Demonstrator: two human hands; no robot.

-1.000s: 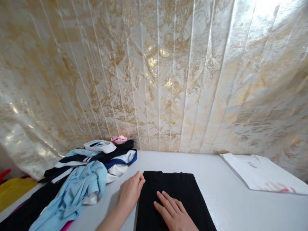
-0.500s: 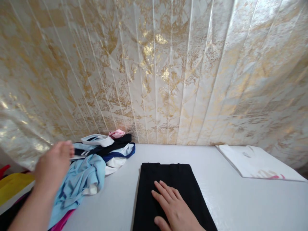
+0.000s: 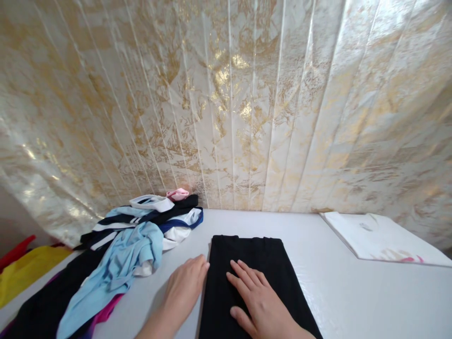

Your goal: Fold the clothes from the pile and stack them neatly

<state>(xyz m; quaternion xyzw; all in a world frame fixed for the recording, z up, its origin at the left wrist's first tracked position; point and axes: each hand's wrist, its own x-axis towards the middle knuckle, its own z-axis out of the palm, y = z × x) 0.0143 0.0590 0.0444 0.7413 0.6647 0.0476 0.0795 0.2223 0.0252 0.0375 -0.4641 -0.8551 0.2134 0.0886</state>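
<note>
Fingers (image 3: 245, 273) of the right hand (image 3: 264, 306) are spread a little and lying flat, palm down, on the folded black garment (image 3: 221, 294), low in the middle of the frame, and they have hold of nothing; the cloth is right under them. Four fingertips point up and to the left, the thumb stands apart lower down, and black cloth shows on both sides of the hand and beyond the tips, running up to the bumpy far edge. Over to the left hand (image 3: 187, 282), and it's a different shape: the fingers are curled in, with their tips right at the garment's left edge. Are they pinching a bit of it? Can't tell from this view. So the garment sits mostly to the right of those curled fingers and beneath the open ones, flat on the white table (image 3: 353, 301). Out at the left of the frame, a loose heap of clothes, with a light blue shirt (image 3: 132, 256) sprawling down the front and a small pink cloth (image 3: 177, 194) on top, well apart from the black garment. Yellow cloth (image 3: 37, 268) shows at the lower left edge, and across at the right lies a white shirt (image 3: 381, 238), folded flat, its print partly showing.
</note>
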